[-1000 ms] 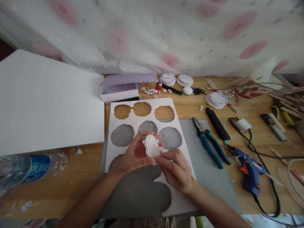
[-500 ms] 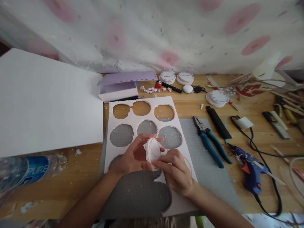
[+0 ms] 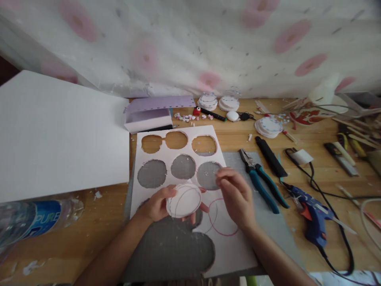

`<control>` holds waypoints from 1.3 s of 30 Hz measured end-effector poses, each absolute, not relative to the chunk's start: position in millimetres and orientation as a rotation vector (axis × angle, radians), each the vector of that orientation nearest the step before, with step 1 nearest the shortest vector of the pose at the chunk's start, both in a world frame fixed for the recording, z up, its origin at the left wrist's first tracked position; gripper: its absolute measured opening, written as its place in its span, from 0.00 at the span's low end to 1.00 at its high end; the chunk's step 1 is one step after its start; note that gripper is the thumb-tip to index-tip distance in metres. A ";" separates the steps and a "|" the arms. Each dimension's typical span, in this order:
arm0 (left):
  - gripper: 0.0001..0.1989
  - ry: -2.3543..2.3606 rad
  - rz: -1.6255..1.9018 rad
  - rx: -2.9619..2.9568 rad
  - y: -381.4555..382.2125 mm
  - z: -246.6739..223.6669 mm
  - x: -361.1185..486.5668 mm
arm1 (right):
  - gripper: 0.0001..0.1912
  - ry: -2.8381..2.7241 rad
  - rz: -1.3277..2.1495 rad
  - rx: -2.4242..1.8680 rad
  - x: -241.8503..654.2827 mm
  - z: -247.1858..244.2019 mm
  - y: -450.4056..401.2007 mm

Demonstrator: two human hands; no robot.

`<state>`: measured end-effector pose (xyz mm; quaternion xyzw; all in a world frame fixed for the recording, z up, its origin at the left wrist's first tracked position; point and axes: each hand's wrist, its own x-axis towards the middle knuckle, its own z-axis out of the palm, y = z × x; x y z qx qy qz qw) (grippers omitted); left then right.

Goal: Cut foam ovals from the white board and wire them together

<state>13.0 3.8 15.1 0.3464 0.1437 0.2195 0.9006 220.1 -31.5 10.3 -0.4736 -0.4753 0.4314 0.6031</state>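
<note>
My left hand (image 3: 162, 202) grips a white foam-board disc (image 3: 184, 200) by its edge, tilted so its face is towards me; a thin curved line runs across it. To the right and apart from the disc, my right hand (image 3: 236, 194) is raised with its fingertips pressed together; whatever may be between them is too small to make out. Under both hands lies a white foam board (image 3: 186, 153) with several round holes cut through. A red circle (image 3: 223, 234) is drawn on its uncut lower right part.
Right of the board, pliers (image 3: 258, 180), a black cutter (image 3: 270, 156) and a blue glue gun (image 3: 315, 216) with its cord lie close together. A water bottle (image 3: 44, 214) and a large white sheet (image 3: 65, 139) are at left. Layered white discs (image 3: 268, 126) stand behind.
My right hand has let go of the disc's edge and moved right and slightly up. My left hand has turned the disc flatter and lowered it slightly, showing its face.
</note>
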 end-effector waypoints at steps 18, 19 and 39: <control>0.27 0.571 0.370 1.285 1.3 20.9 10.9 | 0.03 -1.460 1.242 -1.011 204.6 15.7 -35.8; 0.27 0.580 0.370 1.299 1.1 20.6 11.0 | 0.03 -1.454 1.234 -1.016 204.3 15.4 -36.0; 0.26 0.622 0.398 1.361 -0.9 20.6 13.5 | 0.06 -1.575 1.061 -1.043 201.8 16.1 -36.2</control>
